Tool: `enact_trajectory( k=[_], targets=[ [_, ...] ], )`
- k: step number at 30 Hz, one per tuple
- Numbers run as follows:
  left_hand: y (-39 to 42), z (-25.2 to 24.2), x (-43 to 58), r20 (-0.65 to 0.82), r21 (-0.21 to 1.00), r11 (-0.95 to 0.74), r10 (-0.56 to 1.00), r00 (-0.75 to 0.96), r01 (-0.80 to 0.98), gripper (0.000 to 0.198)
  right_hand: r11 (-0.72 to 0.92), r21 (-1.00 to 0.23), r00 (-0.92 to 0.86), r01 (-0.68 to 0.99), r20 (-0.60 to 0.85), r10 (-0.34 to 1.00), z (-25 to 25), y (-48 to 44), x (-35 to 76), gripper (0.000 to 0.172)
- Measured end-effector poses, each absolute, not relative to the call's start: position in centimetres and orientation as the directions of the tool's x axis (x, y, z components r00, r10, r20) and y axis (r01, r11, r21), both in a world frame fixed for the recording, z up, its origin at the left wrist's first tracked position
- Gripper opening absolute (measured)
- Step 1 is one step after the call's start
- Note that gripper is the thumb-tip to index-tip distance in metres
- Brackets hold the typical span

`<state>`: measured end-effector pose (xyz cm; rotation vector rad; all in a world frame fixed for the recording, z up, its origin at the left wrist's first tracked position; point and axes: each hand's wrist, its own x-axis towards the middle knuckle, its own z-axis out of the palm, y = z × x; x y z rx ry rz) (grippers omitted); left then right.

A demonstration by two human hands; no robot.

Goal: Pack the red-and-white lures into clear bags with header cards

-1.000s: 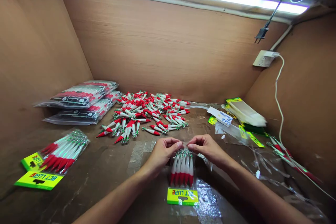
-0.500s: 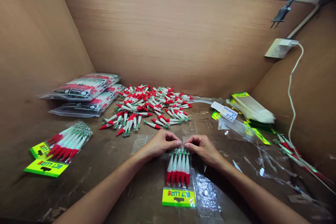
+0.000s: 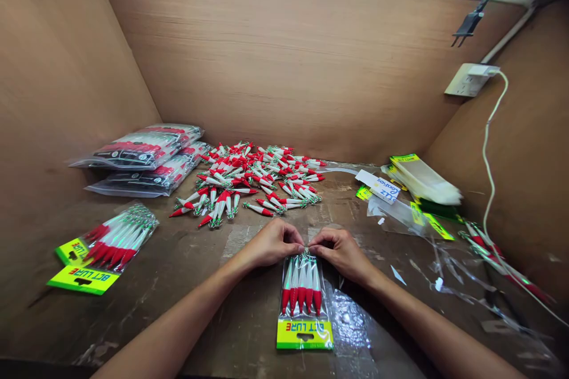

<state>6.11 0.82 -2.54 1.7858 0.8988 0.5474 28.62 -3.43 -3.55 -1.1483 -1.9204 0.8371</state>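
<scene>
A clear packet of several red-and-white lures [image 3: 302, 290] lies in front of me, its yellow-green header card [image 3: 304, 334] toward me. At the packet's far end, by the green hooks, my left hand [image 3: 281, 241] pinches the plastic edge. My right hand [image 3: 340, 249] pinches the same edge just beside it, the fingertips of both hands nearly touching. Their fingers partly hide the packet's opening. Beyond the hands is a loose pile of red-and-white lures [image 3: 253, 180].
Filled packets [image 3: 111, 249] lie at the left, below stacked large bags [image 3: 142, 157]. Header-card bags [image 3: 422, 180], a white label [image 3: 379, 186] and plastic scraps are at the right. A white cable [image 3: 486, 160] hangs from a socket [image 3: 471, 80]; a black plug [image 3: 466, 26] dangles above.
My fingertips have come closer together on the packet's far edge. The view has shifted slightly; the pile and stacks look the same.
</scene>
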Motion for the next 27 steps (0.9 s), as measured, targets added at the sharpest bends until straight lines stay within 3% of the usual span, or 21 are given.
enact_trajectory(
  k=[5,12,27],
  targets=[
    [0.1,-2.5,6.4,-0.043,0.893,-0.237,0.8,0.599,0.381,0.047,0.485,-0.739,-0.355,0.469,0.345,0.869,-3.6,-3.7,28.7,0.007],
    [0.0,-3.1,6.8,-0.045,0.893,-0.244,0.787,0.615,0.377,0.04,0.559,-0.677,-0.409,0.479,0.391,0.824,-3.6,-3.8,28.9,0.007],
    [0.0,-2.9,6.8,0.086,0.773,-0.423,0.807,0.584,0.472,0.021,0.465,-0.689,-0.403,0.556,0.265,0.876,-2.5,-4.0,28.6,0.008]
  ],
)
